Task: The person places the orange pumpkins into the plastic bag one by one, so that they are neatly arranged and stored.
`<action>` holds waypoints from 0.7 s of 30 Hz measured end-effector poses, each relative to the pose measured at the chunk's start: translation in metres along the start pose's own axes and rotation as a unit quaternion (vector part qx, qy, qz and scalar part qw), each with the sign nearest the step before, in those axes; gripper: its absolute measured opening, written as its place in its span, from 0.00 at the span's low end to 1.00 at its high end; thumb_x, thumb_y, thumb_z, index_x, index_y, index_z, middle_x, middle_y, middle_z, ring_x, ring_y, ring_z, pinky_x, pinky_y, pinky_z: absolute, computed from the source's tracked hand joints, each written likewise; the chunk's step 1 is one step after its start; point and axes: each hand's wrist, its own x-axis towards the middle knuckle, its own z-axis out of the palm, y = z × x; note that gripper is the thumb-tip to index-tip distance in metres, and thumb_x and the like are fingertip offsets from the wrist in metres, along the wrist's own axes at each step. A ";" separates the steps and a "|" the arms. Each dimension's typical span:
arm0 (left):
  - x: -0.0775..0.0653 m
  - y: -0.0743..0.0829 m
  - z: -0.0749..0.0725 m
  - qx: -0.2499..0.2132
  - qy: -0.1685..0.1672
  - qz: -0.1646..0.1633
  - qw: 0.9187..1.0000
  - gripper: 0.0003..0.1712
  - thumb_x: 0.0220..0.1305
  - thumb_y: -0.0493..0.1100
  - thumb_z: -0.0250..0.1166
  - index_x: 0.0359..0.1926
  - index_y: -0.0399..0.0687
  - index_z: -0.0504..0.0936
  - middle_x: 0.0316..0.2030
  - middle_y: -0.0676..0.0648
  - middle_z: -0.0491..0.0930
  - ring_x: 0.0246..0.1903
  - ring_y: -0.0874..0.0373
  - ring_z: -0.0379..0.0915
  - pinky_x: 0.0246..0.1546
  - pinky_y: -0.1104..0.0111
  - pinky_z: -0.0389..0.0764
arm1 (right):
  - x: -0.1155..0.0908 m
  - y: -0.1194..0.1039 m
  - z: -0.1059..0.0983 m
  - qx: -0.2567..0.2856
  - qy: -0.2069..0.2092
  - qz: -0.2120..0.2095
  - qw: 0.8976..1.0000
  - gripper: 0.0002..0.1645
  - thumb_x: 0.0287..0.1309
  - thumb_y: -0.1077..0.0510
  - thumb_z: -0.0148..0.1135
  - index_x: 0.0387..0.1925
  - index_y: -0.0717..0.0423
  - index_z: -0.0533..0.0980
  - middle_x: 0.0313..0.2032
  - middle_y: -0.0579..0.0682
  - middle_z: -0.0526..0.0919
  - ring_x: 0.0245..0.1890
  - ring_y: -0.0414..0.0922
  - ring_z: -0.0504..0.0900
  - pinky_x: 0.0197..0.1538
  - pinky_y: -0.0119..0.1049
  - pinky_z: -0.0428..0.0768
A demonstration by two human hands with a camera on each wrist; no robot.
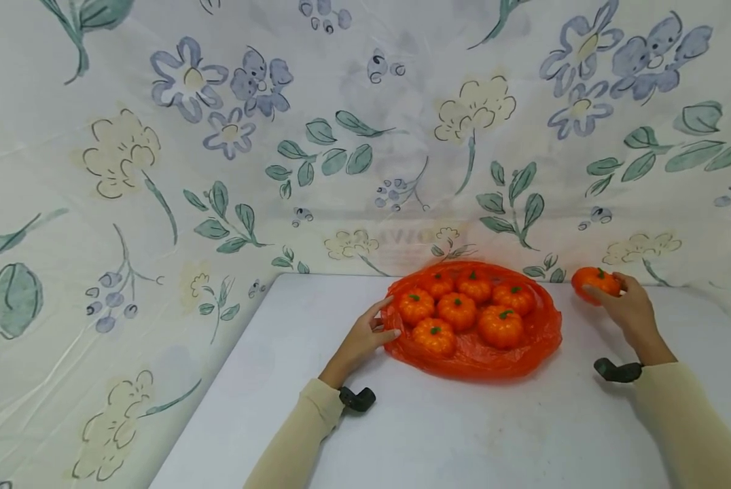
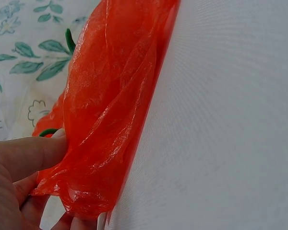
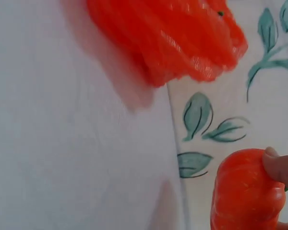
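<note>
A red plastic bag lies spread open on the white table, with several small orange pumpkins with green stems inside it. My left hand grips the bag's left edge; in the left wrist view the thumb presses on the crumpled red film and the other fingers are partly hidden behind it. To the right of the bag, my right hand holds another small pumpkin between thumb and fingers, near the table's back edge. That pumpkin also shows in the right wrist view, apart from the bag.
The white table runs back to a wall covered with floral cloth. The same cloth hangs along the left side. A dark wrist device sits on the left wrist, and a similar device on the right.
</note>
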 end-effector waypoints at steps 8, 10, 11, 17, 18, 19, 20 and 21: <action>0.001 -0.003 0.001 -0.002 0.010 0.002 1.000 0.41 0.64 0.41 0.68 0.75 0.58 0.62 0.66 0.39 0.69 0.58 0.46 0.72 0.55 0.58 0.81 | -0.029 -0.018 0.001 0.005 0.011 -0.048 0.999 0.58 0.66 0.32 0.53 0.78 0.62 0.40 0.75 0.73 0.44 0.69 0.73 0.54 0.65 0.68 0.66; 0.000 -0.004 0.002 -0.005 0.010 0.007 1.000 0.41 0.64 0.42 0.69 0.75 0.59 0.63 0.66 0.40 0.70 0.57 0.47 0.73 0.55 0.58 0.81 | -0.037 -0.023 0.006 0.007 0.011 -0.068 0.998 0.57 0.67 0.33 0.53 0.78 0.62 0.41 0.75 0.74 0.46 0.68 0.73 0.56 0.64 0.68 0.68; 0.000 -0.004 0.002 -0.007 0.010 0.009 1.000 0.41 0.64 0.42 0.69 0.75 0.60 0.63 0.65 0.40 0.70 0.57 0.47 0.73 0.55 0.58 0.81 | -0.042 -0.026 0.008 0.008 0.010 -0.079 0.997 0.57 0.67 0.33 0.54 0.78 0.62 0.42 0.74 0.74 0.47 0.67 0.72 0.57 0.63 0.68 0.69; 0.001 -0.003 0.003 -0.003 0.009 0.014 1.000 0.41 0.64 0.44 0.69 0.75 0.60 0.63 0.65 0.40 0.71 0.57 0.47 0.73 0.54 0.59 0.82 | -0.065 -0.046 0.026 -0.003 -0.023 -0.153 0.988 0.56 0.66 0.34 0.56 0.77 0.64 0.46 0.71 0.74 0.53 0.65 0.71 0.60 0.60 0.67 0.74; -0.001 0.001 0.004 -0.005 0.008 0.011 1.000 0.41 0.64 0.43 0.68 0.75 0.59 0.63 0.65 0.39 0.71 0.57 0.46 0.73 0.54 0.58 0.82 | -0.069 -0.050 0.029 -0.007 -0.032 -0.164 0.986 0.55 0.66 0.34 0.57 0.77 0.64 0.47 0.71 0.73 0.54 0.64 0.71 0.62 0.59 0.66 0.75; -0.001 0.001 0.003 -0.006 0.009 0.008 1.000 0.41 0.64 0.42 0.68 0.75 0.59 0.62 0.65 0.39 0.71 0.58 0.46 0.73 0.55 0.58 0.82 | -0.073 -0.054 0.033 -0.009 -0.042 -0.172 0.984 0.55 0.66 0.35 0.57 0.77 0.63 0.48 0.71 0.73 0.55 0.64 0.70 0.62 0.59 0.65 0.75; -0.001 0.002 0.003 -0.007 0.010 0.004 1.000 0.41 0.64 0.42 0.68 0.75 0.59 0.62 0.65 0.39 0.70 0.58 0.47 0.73 0.54 0.58 0.82 | -0.078 -0.058 0.037 -0.010 -0.052 -0.180 0.982 0.54 0.66 0.35 0.57 0.77 0.63 0.49 0.71 0.72 0.55 0.64 0.70 0.63 0.59 0.64 0.76; -0.001 0.002 0.003 -0.008 0.010 0.005 1.000 0.41 0.64 0.41 0.68 0.75 0.58 0.62 0.65 0.39 0.71 0.58 0.46 0.73 0.54 0.58 0.82 | -0.082 -0.061 0.041 -0.011 -0.062 -0.186 0.981 0.53 0.66 0.35 0.58 0.77 0.61 0.49 0.71 0.71 0.56 0.64 0.69 0.63 0.58 0.63 0.77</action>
